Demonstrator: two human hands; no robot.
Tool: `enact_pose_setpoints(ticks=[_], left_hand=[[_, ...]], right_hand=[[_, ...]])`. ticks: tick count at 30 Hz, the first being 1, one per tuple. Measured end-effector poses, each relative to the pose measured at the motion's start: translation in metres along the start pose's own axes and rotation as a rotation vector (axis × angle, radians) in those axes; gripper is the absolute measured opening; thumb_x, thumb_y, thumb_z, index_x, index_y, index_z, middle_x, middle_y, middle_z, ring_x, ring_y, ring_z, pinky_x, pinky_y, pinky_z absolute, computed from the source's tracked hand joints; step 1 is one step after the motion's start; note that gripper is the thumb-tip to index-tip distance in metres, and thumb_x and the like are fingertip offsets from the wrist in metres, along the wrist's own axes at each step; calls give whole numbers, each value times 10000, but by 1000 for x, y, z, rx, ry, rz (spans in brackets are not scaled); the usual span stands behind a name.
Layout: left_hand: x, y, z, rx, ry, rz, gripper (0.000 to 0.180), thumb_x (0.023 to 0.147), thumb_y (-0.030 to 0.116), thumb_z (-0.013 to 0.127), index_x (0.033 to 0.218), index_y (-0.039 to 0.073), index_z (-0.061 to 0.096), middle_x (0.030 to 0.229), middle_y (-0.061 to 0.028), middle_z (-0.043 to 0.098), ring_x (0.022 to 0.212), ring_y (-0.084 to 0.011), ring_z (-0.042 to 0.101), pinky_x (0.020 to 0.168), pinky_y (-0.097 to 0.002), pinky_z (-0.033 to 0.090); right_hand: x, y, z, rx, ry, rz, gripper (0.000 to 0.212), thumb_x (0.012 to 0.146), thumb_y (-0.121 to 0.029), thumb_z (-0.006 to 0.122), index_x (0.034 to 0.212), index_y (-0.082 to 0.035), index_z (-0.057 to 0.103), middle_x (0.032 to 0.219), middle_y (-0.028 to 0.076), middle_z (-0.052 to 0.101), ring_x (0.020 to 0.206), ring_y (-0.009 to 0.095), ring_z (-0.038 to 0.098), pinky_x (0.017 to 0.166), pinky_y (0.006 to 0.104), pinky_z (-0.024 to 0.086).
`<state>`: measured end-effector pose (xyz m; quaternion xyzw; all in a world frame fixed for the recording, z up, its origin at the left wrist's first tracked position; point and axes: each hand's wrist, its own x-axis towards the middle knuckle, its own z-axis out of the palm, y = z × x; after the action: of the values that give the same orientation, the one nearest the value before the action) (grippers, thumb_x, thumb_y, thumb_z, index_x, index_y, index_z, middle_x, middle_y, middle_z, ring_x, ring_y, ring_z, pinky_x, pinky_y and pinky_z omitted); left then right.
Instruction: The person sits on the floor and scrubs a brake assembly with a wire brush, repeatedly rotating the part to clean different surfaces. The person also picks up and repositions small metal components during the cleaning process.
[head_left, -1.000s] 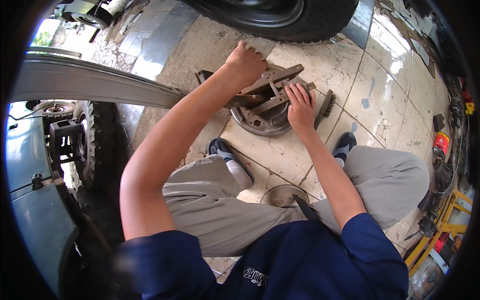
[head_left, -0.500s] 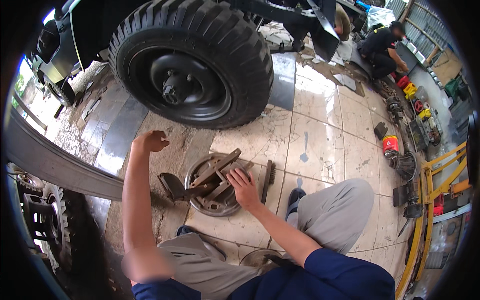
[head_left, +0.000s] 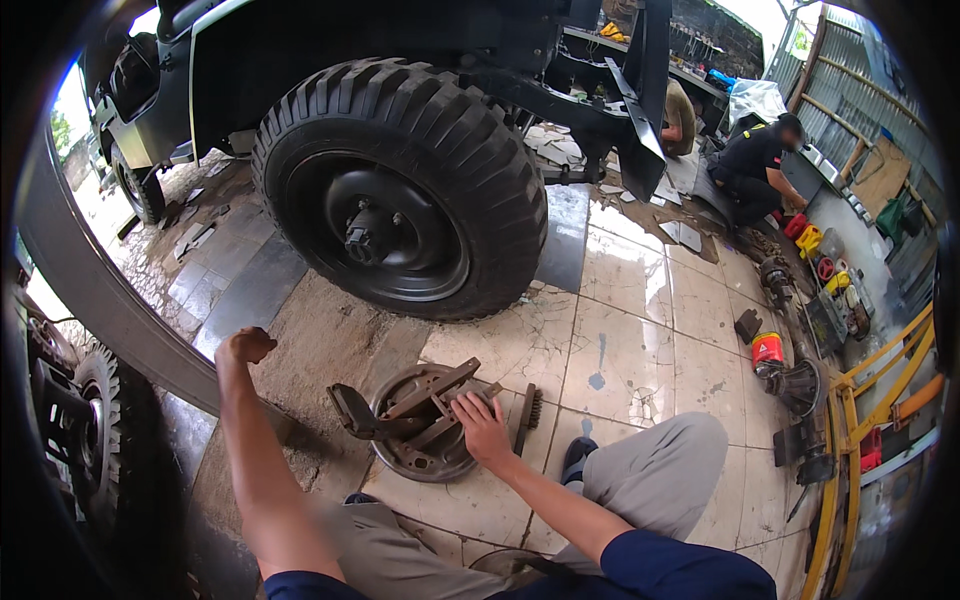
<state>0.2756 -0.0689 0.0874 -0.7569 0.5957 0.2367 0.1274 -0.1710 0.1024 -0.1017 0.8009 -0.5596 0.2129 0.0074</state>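
A round, rusty metal plate, like a brake backing plate, lies on the floor in front of me. Long metal bars and a curved piece like a brake shoe rest across it, the curved piece jutting past its left side. My right hand lies over a metal piece at the plate's right, fingers stretched and slightly spread; its thumb is hidden. Beside that hand is a dark-bristled brush. My left hand is raised to the left, away from the plate, its fingers curled with nothing visible in them.
A vehicle's big tyre stands just beyond the plate. At left are a curved metal beam and another tyre. Axle parts, a red can and a yellow frame line the right. A person crouches far right.
My left hand has swung left and lower, farther from the plate. My right hand stays on the metal piece. The whole view has tilted up, so the floor things sit lower.
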Motion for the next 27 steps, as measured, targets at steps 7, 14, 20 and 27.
enact_pose_setpoints(ticks=[7, 14, 20, 27], left_hand=[[8, -64, 19, 127, 346, 42, 366, 887, 435, 643, 1109, 156, 724, 1043, -145, 732, 952, -304, 709, 821, -397, 575], [-15, -42, 17, 79, 452, 76, 240, 873, 330, 656, 977, 133, 747, 1012, -181, 715, 965, -374, 684, 825, -463, 566], [58, -117, 19, 306, 577, 478, 184, 888, 95, 486, 898, 89, 670, 974, -197, 678, 867, -438, 644, 725, -533, 526], [72, -95, 40, -517, 221, 163, 302, 1018, 275, 537, 1201, 48, 618, 923, -91, 728, 764, -200, 723, 565, -364, 529]], right_hand=[[-3, -8, 6, 57, 9, -59, 486, 917, -105, 482, 1400, -106, 535, 1469, 41, 499, 1422, 190, 377, 1171, 550, 215], [-16, -11, 4, 7, -11, -26, 472, 922, -102, 471, 1388, -96, 545, 1489, 18, 484, 1426, 164, 369, 1167, 553, 216], [-17, -17, 2, 92, 56, 33, 476, 914, -104, 484, 1386, -108, 548, 1493, 0, 484, 1427, 147, 367, 1170, 541, 212], [-13, 11, -1, 58, 76, 152, 482, 920, -115, 491, 1398, -126, 544, 1479, -8, 497, 1411, 150, 395, 1182, 522, 208]])
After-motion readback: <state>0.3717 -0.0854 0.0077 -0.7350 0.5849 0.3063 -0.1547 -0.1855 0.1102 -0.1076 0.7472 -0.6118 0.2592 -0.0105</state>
